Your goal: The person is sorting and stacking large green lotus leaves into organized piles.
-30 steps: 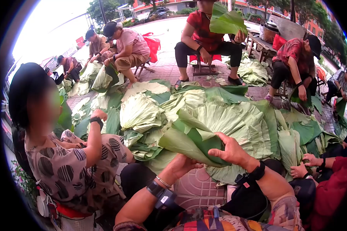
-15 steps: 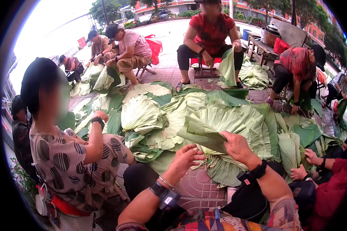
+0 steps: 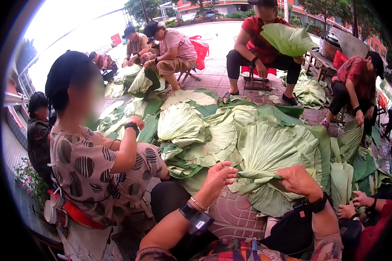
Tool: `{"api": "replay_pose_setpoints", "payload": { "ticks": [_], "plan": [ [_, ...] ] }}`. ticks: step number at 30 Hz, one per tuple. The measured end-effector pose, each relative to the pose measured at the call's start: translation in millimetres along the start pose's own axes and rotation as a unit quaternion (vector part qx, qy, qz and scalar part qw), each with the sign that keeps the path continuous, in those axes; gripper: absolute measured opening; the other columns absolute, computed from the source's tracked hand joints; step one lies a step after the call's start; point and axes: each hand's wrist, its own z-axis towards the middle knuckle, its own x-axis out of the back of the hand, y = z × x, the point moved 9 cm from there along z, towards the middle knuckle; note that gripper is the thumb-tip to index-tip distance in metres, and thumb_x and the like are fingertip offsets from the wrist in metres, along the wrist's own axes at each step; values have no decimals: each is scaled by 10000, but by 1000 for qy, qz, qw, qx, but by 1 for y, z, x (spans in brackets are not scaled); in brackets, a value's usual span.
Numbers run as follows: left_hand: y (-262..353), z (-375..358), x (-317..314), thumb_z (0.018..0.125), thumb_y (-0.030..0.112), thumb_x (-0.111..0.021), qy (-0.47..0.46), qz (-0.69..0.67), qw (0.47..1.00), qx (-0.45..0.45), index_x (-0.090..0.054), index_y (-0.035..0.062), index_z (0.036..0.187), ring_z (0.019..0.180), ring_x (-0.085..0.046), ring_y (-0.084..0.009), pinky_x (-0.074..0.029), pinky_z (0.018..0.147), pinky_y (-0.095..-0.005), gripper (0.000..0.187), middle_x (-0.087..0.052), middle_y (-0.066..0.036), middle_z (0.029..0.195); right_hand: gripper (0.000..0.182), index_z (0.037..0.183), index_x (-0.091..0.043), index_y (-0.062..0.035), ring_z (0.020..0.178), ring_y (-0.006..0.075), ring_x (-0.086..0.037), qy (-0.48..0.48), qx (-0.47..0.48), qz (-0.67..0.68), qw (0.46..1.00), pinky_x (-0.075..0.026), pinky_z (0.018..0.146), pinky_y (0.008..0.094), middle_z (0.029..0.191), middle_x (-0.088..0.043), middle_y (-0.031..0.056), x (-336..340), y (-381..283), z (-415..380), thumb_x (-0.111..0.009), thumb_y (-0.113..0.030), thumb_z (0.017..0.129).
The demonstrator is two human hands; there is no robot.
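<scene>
In the head view, my right hand (image 3: 299, 180) is closed on the edge of a folded lotus leaf (image 3: 258, 179), a green, rolled-looking bundle that reaches left from my fingers. My left hand (image 3: 221, 177) is held out with its palm turned toward the leaf and its fingers stretched, near the leaf's left end. Directly beyond and below the folded leaf lies a broad pile of large pale-green leaves (image 3: 274, 145), fanned flat with their ribs showing. A second stack of pale leaves (image 3: 181, 125) is farther left.
Close on my left sits a person in a patterned top (image 3: 85, 174). Across the pile, a person in red (image 3: 265, 48) holds up a large leaf (image 3: 288, 39). At the right edge a neighbour's hands (image 3: 355, 204) rest by more leaves. Patterned red paving (image 3: 235, 213) shows below my hands.
My right hand has lowered and turned knuckles-up, bringing the folded leaf down over the pile. The person opposite has raised a leaf. The whole view has shifted, so things appear farther right.
</scene>
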Motion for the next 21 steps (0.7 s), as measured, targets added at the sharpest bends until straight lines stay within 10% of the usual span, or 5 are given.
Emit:
{"api": "replay_pose_setpoints", "payload": {
  "ticks": [7,9,12,17,21],
  "plan": [
    [17,2,-5,815,111,-561,6,-13,1000,-13,-419,13,1118,799,-603,-168,-460,616,-241,350,-591,-117,936,386,935,-598,27,580,208,-566,-165,227,748,601,-373,558,302,722,-601,118,56,-49,-6,-638,-288,716],
    [17,6,-3,813,116,-565,17,-5,1000,-12,-429,10,1123,785,-581,-145,-455,619,-245,355,-586,-105,928,425,977,-575,36,589,237,-565,-166,137,733,645,-391,583,340,721,-602,117,10,-7,-6,-583,-337,772],
    [22,7,4,819,119,-556,36,12,999,-22,-476,37,1103,887,-533,-153,-434,730,-289,306,-545,-54,1007,178,875,-583,-6,610,166,-531,-47,-98,122,987,-431,588,280,668,-588,87,24,4,17,-592,-138,756],
    [37,9,21,807,144,-567,87,43,994,-43,-456,36,1143,957,-481,-143,-396,785,-321,370,-515,-47,1035,313,1021,-578,41,730,141,-572,-222,50,507,832,-428,686,244,834,-647,88,29,-35,1,-633,-124,760],
    [38,8,19,810,165,-571,74,30,996,-37,-463,41,1133,956,-499,-157,-392,777,-315,363,-508,-56,1063,246,932,-594,-9,678,228,-568,-54,75,338,937,-432,641,319,746,-612,85,13,6,2,-632,-143,728]
  ]
}}
